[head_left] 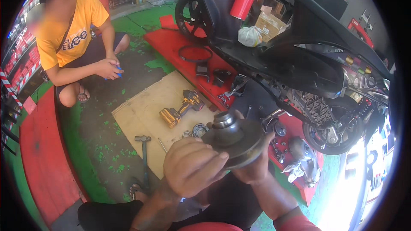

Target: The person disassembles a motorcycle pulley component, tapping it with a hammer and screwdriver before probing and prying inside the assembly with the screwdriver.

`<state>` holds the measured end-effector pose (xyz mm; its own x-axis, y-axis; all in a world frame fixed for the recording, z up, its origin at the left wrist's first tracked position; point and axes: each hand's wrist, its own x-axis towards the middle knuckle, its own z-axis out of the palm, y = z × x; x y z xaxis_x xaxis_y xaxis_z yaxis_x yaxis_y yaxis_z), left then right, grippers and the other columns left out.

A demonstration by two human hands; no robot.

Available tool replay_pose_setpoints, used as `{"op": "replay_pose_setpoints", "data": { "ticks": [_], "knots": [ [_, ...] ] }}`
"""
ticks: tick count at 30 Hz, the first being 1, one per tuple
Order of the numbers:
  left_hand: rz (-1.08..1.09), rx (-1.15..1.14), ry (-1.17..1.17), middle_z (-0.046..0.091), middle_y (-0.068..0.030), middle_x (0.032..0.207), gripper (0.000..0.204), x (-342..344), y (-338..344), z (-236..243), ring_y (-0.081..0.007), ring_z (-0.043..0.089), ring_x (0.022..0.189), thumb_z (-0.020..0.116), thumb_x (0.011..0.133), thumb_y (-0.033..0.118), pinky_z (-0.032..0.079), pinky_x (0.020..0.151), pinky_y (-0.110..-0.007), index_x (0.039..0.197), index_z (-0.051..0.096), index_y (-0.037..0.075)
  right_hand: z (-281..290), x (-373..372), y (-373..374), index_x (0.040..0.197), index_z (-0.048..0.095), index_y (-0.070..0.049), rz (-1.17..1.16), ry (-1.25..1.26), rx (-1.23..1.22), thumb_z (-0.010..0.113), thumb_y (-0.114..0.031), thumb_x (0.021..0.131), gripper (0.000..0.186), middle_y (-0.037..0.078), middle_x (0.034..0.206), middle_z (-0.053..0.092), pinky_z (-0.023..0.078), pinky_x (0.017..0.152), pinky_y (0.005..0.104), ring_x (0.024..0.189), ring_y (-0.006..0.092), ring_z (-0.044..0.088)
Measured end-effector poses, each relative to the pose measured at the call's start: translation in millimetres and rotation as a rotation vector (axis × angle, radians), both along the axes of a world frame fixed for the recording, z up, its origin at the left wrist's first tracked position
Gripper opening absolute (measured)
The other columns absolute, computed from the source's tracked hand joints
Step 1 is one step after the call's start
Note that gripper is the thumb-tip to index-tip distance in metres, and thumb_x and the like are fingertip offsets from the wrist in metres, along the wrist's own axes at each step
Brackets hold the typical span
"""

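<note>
My left hand grips the near left side of a round metal pulley-like part with a raised, shiny centre hub, its fingers curled at the rim. My right hand holds the same part from the right and beneath, its fingers partly hidden. Below and beyond the part, a yellow-and-black power drill, a hammer, a thin rod and small round metal parts lie on cardboard.
A black scooter stands on a red platform holding loose parts and a metal casing. A person in a yellow shirt squats at the left, holding something blue. A red ramp edges the left; shelves line the walls.
</note>
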<state>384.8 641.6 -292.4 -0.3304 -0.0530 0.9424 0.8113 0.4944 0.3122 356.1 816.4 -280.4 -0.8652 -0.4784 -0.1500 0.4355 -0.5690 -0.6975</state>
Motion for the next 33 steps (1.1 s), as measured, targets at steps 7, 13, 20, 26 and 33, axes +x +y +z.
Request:
{"op": "replay_pose_setpoints", "data": {
  "ticks": [7, 13, 20, 26, 33],
  "knots": [
    [0.064, -0.207, 0.0, 0.071, -0.0054, 0.107, 0.03, 7, 7, 21, -0.0217, 0.062, 0.094, 0.085, 0.08, 0.024, 0.053, 0.086, -0.042, 0.106, 0.074, 0.014, -6, 10, -7, 0.161, 0.027, -0.014, 0.032, 0.314, -0.096, 0.064, -0.085, 0.077, 0.117, 0.018, 0.16, 0.038, 0.033, 0.121, 0.0558, 0.146, 0.037, 0.04],
    [0.04, -0.005, -0.034, 0.071, -0.0047, 0.104, 0.032, -4, 3, 9, -0.0224, 0.062, 0.09, 0.085, 0.078, 0.023, 0.054, 0.083, -0.041, 0.106, 0.075, 0.013, 3, 9, 4, 0.162, 0.025, -0.016, 0.143, 0.177, -0.216, 0.069, -0.084, 0.074, 0.12, 0.019, 0.161, 0.036, 0.035, 0.12, 0.0526, 0.146, 0.0352, 0.041],
    [-0.025, -0.007, -0.067, 0.072, -0.0052, 0.105, 0.037, -11, 4, 1, -0.0222, 0.061, 0.091, 0.082, 0.075, 0.019, 0.052, 0.087, -0.04, 0.11, 0.076, 0.007, -8, 4, 7, 0.158, 0.034, -0.014, 0.126, 0.143, -0.285, 0.073, -0.073, 0.076, 0.108, 0.019, 0.159, 0.039, 0.044, 0.117, 0.0526, 0.143, 0.0369, 0.045],
    [-0.013, 0.023, -0.118, 0.071, -0.0059, 0.102, 0.038, -14, 10, -1, -0.0219, 0.061, 0.087, 0.082, 0.073, 0.016, 0.051, 0.083, -0.039, 0.109, 0.076, 0.006, -4, 2, 6, 0.156, 0.037, -0.012, 0.005, 0.073, -0.142, 0.078, -0.074, 0.073, 0.111, 0.018, 0.153, 0.048, 0.043, 0.117, 0.0518, 0.138, 0.0336, 0.051],
    [-0.002, -0.015, -0.119, 0.068, -0.0094, 0.092, 0.032, -21, 10, -8, -0.023, 0.059, 0.08, 0.083, 0.081, 0.026, 0.051, 0.076, -0.039, 0.104, 0.076, 0.004, -3, 1, 5, 0.154, 0.04, -0.012, -0.016, 0.129, -0.014, 0.078, -0.07, 0.075, 0.105, 0.015, 0.149, 0.053, 0.04, 0.118, 0.053, 0.135, 0.0325, 0.054]
  ]
}}
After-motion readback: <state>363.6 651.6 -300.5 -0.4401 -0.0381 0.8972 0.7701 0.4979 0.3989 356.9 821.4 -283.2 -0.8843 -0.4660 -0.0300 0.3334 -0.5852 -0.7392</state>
